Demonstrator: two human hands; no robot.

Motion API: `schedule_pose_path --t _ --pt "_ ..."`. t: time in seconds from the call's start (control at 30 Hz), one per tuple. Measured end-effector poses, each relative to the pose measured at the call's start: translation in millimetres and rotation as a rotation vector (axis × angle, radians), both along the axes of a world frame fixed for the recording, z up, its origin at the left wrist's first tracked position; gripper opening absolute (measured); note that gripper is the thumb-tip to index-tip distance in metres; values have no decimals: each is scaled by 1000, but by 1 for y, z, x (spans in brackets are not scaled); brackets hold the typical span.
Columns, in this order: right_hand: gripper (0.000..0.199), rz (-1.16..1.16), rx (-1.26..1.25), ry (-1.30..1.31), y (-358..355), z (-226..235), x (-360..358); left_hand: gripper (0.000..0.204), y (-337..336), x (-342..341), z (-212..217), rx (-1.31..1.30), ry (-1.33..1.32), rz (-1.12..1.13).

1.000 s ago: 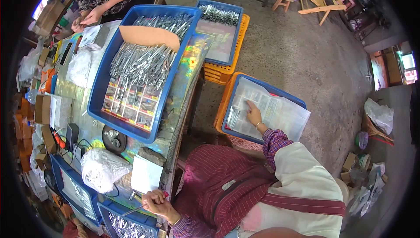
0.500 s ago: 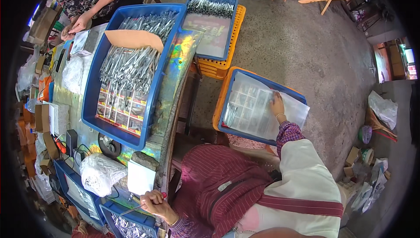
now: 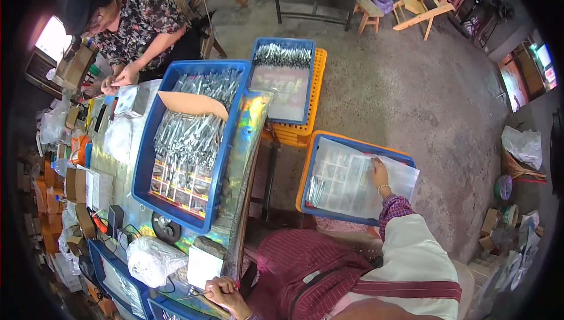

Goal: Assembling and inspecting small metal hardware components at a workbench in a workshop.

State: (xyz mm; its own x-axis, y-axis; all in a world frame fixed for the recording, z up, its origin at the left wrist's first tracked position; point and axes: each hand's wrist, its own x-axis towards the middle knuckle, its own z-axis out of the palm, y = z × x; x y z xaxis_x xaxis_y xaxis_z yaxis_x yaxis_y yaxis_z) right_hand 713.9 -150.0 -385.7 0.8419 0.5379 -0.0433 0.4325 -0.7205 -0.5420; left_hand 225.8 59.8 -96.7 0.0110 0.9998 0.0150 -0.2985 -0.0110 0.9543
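My right hand (image 3: 379, 173) rests palm down on a translucent plastic sheet (image 3: 346, 188), fingers stretched out. Beneath the sheet is a shallow blue tray (image 3: 367, 220), set on an orange crate (image 3: 301, 193); a faint printed grid shows through. A small bundle of thin silvery metal pieces (image 3: 316, 191) lies at the tray's left end. At the bench's near edge my left hand (image 3: 224, 294) is closed around a slim tool, probably a screwdriver (image 3: 194, 296), with a thin metal shaft and a red end. Beside that hand sits a white block (image 3: 204, 267).
On the bench, a large blue tray (image 3: 139, 185) holds many metal pieces (image 3: 191, 138) behind a cardboard divider (image 3: 194, 104). Another blue tray (image 3: 282, 94) stands on orange crates. A plastic bag (image 3: 154, 260) lies on the bench. Across it, a person (image 3: 147, 26) works with both hands.
The view has tilted up, so everything sits lower and more of the other person and the far floor shows. My right hand remains on the sheet; my left still grips the tool.
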Motion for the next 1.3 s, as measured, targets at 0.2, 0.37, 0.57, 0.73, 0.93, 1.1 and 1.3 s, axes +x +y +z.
schedule_pose_path --t 0.2,0.37,0.57,0.73,0.93,1.1,1.3 --pt "32 -47 125 -57 1 5 -3 33 -9 -5 6 -19 -21 66" --pt "27 -27 183 140 33 33 -14 30 -14 -20 -2 39 -77 -8" --pt "20 312 548 768 140 187 -89 30 -20 -38 -8 13 -124 21" --pt "35 904 629 1280 166 371 -160 30 -25 -43 -9 -8 -161 53" --pt "53 1760 789 1500 157 479 -192 30 -28 -48 -12 -10 -146 88" --pt "84 1871 1180 1506 156 494 -256 30 -26 -60 -28 63 -213 -105" --pt "93 1893 1114 1699 167 498 -282 32 -29 -45 -15 32 -191 15"
